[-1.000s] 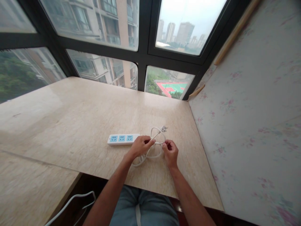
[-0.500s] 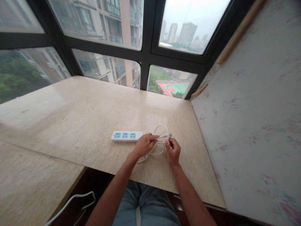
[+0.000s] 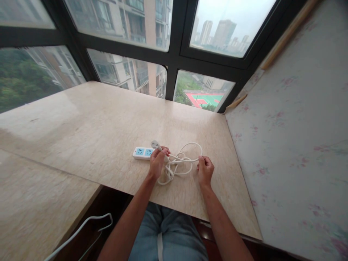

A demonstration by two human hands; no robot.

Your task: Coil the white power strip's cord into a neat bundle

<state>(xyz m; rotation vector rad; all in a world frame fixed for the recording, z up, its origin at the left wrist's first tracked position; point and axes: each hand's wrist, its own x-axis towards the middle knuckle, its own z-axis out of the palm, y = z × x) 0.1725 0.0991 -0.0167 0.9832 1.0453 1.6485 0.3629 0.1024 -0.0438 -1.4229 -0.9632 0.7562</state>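
A white power strip (image 3: 138, 156) with blue socket faces lies on the stone counter, its right part hidden behind my left hand (image 3: 158, 161). That hand is closed on the cord just below the plug (image 3: 155, 145), which points up and left over the strip. My right hand (image 3: 204, 169) pinches the white power cord (image 3: 194, 144) where a loop reaches its thumb and fingertip. Between the hands the rest of the cord lies in tangled loops on the counter.
The beige stone counter (image 3: 103, 119) runs back to dark-framed windows (image 3: 171, 83). A flowered wall (image 3: 285, 145) bounds it on the right. Below the front edge, another white cable (image 3: 89, 218) hangs at the lower left.
My left hand has moved left with the plug, from beside my right hand to above the power strip. The cord loop between the hands has widened. The view has shifted slightly.
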